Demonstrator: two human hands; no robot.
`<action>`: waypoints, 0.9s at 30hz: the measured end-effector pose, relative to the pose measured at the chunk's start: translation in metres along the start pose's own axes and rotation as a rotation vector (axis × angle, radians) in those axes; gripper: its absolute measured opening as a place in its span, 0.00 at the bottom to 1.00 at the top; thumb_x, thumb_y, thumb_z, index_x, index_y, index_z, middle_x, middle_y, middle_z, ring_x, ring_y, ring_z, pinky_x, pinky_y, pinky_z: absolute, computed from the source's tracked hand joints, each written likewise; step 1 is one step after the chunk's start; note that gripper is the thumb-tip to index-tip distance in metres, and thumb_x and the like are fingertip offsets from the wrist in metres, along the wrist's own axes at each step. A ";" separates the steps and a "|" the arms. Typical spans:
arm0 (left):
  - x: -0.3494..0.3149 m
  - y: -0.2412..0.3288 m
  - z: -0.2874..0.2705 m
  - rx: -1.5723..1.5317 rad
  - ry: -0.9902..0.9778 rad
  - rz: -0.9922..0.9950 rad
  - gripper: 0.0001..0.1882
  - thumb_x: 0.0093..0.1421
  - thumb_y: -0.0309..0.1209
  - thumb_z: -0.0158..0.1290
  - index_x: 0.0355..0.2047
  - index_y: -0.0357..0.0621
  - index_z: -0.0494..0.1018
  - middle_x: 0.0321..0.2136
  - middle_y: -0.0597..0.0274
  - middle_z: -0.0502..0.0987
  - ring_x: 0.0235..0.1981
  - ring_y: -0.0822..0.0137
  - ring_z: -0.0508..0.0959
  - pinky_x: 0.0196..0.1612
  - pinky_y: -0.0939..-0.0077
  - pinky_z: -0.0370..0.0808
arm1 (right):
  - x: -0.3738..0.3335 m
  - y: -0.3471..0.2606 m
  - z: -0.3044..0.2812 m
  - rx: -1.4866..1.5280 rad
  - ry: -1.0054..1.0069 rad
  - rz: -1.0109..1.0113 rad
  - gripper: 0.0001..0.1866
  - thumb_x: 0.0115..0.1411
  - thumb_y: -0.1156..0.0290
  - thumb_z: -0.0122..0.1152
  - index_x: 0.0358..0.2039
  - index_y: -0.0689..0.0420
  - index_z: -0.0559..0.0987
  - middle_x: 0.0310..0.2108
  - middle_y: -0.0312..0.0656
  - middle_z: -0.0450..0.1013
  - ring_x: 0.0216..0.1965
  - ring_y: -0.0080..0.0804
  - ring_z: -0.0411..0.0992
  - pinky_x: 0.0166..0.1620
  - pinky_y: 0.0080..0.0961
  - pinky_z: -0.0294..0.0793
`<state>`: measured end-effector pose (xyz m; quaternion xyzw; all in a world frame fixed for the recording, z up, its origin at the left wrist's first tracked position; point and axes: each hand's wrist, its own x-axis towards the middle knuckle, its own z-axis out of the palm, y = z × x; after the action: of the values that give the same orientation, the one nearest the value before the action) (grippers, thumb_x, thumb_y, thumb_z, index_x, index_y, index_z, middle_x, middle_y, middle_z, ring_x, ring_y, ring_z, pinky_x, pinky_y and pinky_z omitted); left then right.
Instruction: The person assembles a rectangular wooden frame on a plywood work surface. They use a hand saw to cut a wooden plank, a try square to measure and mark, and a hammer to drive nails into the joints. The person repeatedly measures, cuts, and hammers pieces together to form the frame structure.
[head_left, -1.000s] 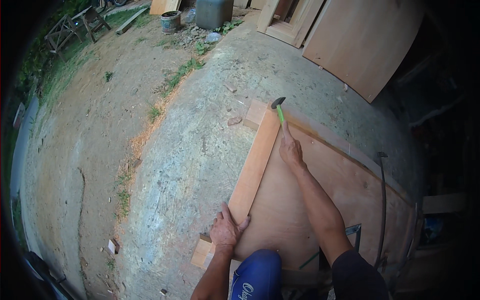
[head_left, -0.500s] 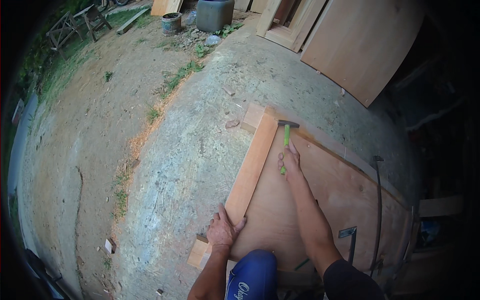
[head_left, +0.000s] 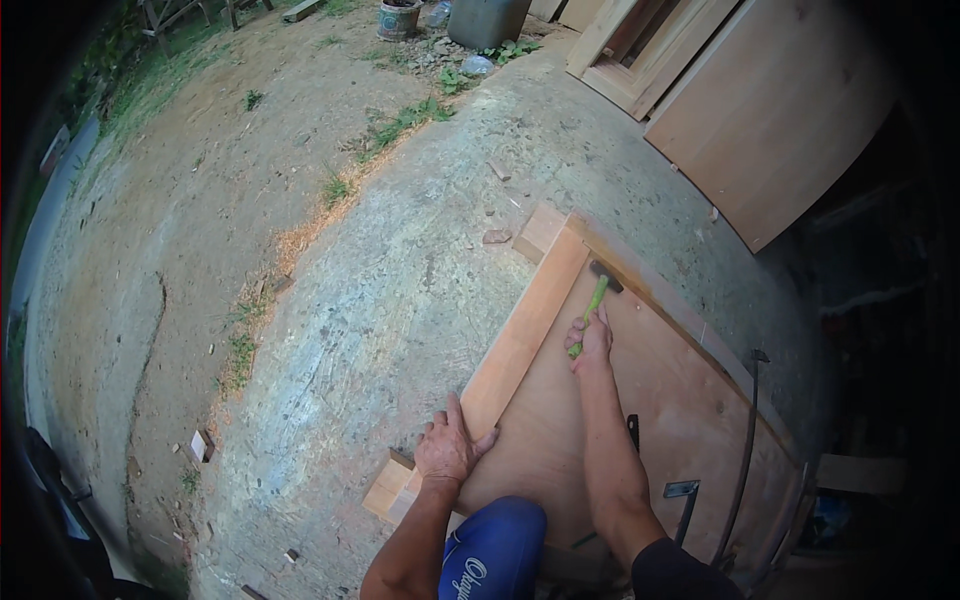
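My right hand is wrapped round the light green handle of a hammer. The dark hammer head is over the plywood panel, close to the far end of a wooden board. That board lies along the panel's left edge. Across the board's near end sits my left hand, gripping it with the thumb on the panel side and the fingers at the outer edge. My knee in blue cloth is against the near side of the panel.
Wood blocks show under the panel's near left corner. A black crowbar-like rod and a metal square lie at right. Beyond, a plywood sheet leans by a wooden frame. A grey container stands far off.
The hammer head has turned and come off the board's far end, a little toward me over the panel. My left index finger has straightened along the board. The whole view has shifted.
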<state>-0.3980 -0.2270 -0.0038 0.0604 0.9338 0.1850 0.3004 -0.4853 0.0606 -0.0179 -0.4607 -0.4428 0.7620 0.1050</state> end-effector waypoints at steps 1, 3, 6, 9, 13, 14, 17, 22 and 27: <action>0.000 0.000 0.001 -0.005 0.007 0.008 0.59 0.52 0.73 0.52 0.71 0.42 0.51 0.53 0.44 0.74 0.52 0.48 0.78 0.54 0.55 0.76 | 0.000 0.002 0.000 0.030 0.037 -0.025 0.28 0.75 0.62 0.37 0.73 0.31 0.51 0.23 0.30 0.61 0.16 0.18 0.57 0.20 0.20 0.62; 0.001 0.000 0.003 -0.012 0.016 0.025 0.60 0.52 0.73 0.52 0.71 0.42 0.51 0.53 0.44 0.74 0.52 0.48 0.78 0.54 0.55 0.76 | 0.001 0.004 -0.004 0.043 0.017 -0.033 0.29 0.75 0.63 0.37 0.74 0.30 0.50 0.23 0.31 0.61 0.17 0.19 0.58 0.20 0.21 0.63; 0.000 0.001 0.002 -0.010 0.001 0.009 0.59 0.52 0.73 0.52 0.71 0.42 0.51 0.52 0.44 0.74 0.52 0.48 0.79 0.54 0.55 0.76 | 0.001 0.003 -0.013 -0.005 -0.093 0.015 0.29 0.75 0.62 0.37 0.74 0.29 0.49 0.22 0.30 0.61 0.16 0.19 0.58 0.20 0.21 0.63; 0.001 0.004 0.004 0.000 0.021 0.013 0.59 0.52 0.73 0.52 0.71 0.41 0.52 0.51 0.44 0.74 0.51 0.48 0.79 0.54 0.56 0.76 | -0.003 -0.001 -0.013 -0.043 -0.055 0.018 0.29 0.75 0.62 0.38 0.74 0.29 0.49 0.22 0.30 0.61 0.16 0.19 0.58 0.20 0.20 0.63; 0.001 0.005 0.006 -0.013 0.059 0.028 0.58 0.52 0.71 0.53 0.70 0.42 0.53 0.49 0.45 0.75 0.50 0.48 0.79 0.52 0.54 0.76 | -0.011 -0.009 -0.009 -0.082 -0.036 -0.009 0.29 0.75 0.62 0.40 0.74 0.29 0.50 0.22 0.30 0.61 0.16 0.19 0.58 0.19 0.19 0.62; 0.002 0.005 0.009 -0.024 0.091 0.040 0.56 0.52 0.70 0.54 0.70 0.43 0.54 0.48 0.46 0.76 0.48 0.47 0.80 0.51 0.54 0.76 | -0.011 -0.013 -0.009 -0.093 -0.054 -0.005 0.29 0.75 0.62 0.40 0.74 0.30 0.50 0.22 0.30 0.61 0.16 0.18 0.58 0.18 0.19 0.61; 0.003 0.006 0.001 -0.037 0.053 0.038 0.57 0.52 0.70 0.54 0.71 0.44 0.52 0.48 0.46 0.76 0.49 0.47 0.79 0.52 0.53 0.76 | -0.010 -0.010 -0.006 -0.127 -0.062 -0.029 0.30 0.75 0.62 0.40 0.74 0.30 0.49 0.21 0.31 0.62 0.15 0.19 0.57 0.18 0.21 0.62; -0.001 -0.013 0.011 -0.111 0.106 0.062 0.55 0.54 0.66 0.57 0.70 0.44 0.52 0.48 0.46 0.75 0.50 0.49 0.79 0.52 0.53 0.76 | -0.054 -0.007 -0.005 -0.457 -0.079 -0.168 0.32 0.74 0.61 0.42 0.75 0.37 0.48 0.21 0.31 0.61 0.15 0.18 0.58 0.17 0.20 0.62; -0.006 -0.018 0.009 -0.169 0.123 0.083 0.54 0.53 0.62 0.60 0.69 0.43 0.53 0.48 0.47 0.75 0.49 0.49 0.78 0.53 0.53 0.74 | -0.125 0.028 -0.008 -0.900 -0.318 -0.309 0.32 0.74 0.65 0.43 0.75 0.45 0.50 0.21 0.29 0.61 0.17 0.15 0.58 0.19 0.18 0.62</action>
<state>-0.3881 -0.2426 -0.0142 0.0620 0.9283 0.2785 0.2384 -0.4027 -0.0222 0.0356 -0.2677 -0.8011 0.5318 -0.0613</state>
